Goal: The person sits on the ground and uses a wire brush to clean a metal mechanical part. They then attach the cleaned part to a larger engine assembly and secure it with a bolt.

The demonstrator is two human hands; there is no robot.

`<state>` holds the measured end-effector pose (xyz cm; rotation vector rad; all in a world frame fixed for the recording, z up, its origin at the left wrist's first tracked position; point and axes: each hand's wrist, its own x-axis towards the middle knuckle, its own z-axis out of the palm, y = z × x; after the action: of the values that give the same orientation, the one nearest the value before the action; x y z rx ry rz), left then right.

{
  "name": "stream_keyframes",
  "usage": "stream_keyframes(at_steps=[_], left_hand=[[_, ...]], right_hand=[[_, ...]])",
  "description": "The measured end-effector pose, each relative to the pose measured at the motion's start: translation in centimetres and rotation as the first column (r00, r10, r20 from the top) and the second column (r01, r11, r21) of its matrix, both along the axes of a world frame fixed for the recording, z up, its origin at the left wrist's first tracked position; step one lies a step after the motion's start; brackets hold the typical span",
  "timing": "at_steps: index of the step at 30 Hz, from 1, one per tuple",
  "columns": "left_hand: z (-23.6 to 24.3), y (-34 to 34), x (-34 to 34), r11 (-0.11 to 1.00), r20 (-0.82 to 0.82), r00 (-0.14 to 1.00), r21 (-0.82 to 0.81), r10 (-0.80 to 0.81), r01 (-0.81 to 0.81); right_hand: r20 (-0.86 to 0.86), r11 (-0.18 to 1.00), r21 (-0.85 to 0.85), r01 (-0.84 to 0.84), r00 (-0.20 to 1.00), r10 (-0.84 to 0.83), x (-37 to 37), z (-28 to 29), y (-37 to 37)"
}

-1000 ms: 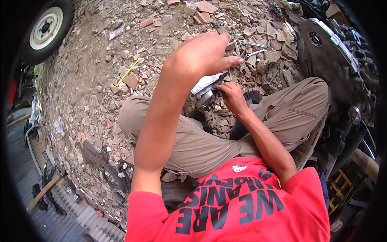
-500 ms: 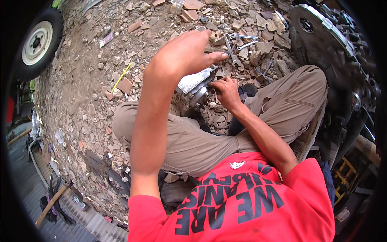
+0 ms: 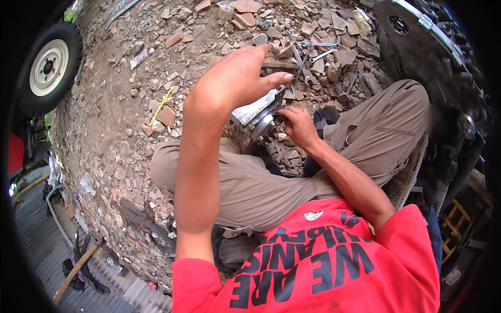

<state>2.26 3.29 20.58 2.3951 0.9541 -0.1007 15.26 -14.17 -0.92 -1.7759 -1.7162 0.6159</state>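
Note:
A silver metal machine part [image 3: 255, 113], with a block-like casing and a round stepped hub, is held up off the rubble between my shins. Over its far left side reaches my left hand [image 3: 235, 81], wrist bent, thumb stretched out apart from the fingers. Nothing shows in that hand, though its palm side is partly hidden. At the hub's right edge, my right hand [image 3: 298, 126] has its fingers pinched together against the part. Whatever small piece lies between those fingertips is hidden. Just beyond the part lie a large wrench [image 3: 307, 73] and a smaller wrench [image 3: 322, 55].
Broken stone and tile [image 3: 172, 78] cover the ground. A yellow strip [image 3: 163, 106] lies left of my knee, and a wheel [image 3: 49, 68] stands at far left. Large dark machinery [image 3: 417, 52] crowds the right side. A bamboo pole [image 3: 75, 271] lies at lower left.
The view has shifted slightly. My left hand keeps its pose above the metal part, and my right fingers stay at the hub's edge with a small change of angle.

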Motion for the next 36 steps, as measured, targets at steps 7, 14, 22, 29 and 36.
stream_keyframes(at_steps=[7,14,22,29,36], left_hand=[[0.7,-0.1,0.6,0.999,-0.003,1.000,-0.038,-0.002,0.002],[0.3,0.2,0.0,0.999,-0.023,1.000,-0.054,-0.002,0.001],[-0.1,0.1,0.1,0.999,-0.014,1.000,-0.049,-0.020,0.019],[0.0,0.1,0.2,0.998,-0.030,1.000,-0.056,0.003,-0.005],[-0.2,0.1,-0.2,0.999,-0.034,0.999,-0.043,-0.002,0.000]], right_hand=[[-0.125,0.988,-0.083,0.134,0.982,-0.144,-0.6,-0.7,-0.5],[-0.170,0.982,-0.083,0.171,0.968,-0.183,-1.7,0.5,0.0],[-0.168,0.979,-0.112,0.170,0.968,-0.187,-0.9,-1.1,-0.9],[-0.172,0.972,-0.138,0.188,0.962,-0.211,-1.3,-0.1,-0.3],[-0.196,0.987,0.127,0.102,0.978,-0.076,-3.4,0.9,-0.6]])
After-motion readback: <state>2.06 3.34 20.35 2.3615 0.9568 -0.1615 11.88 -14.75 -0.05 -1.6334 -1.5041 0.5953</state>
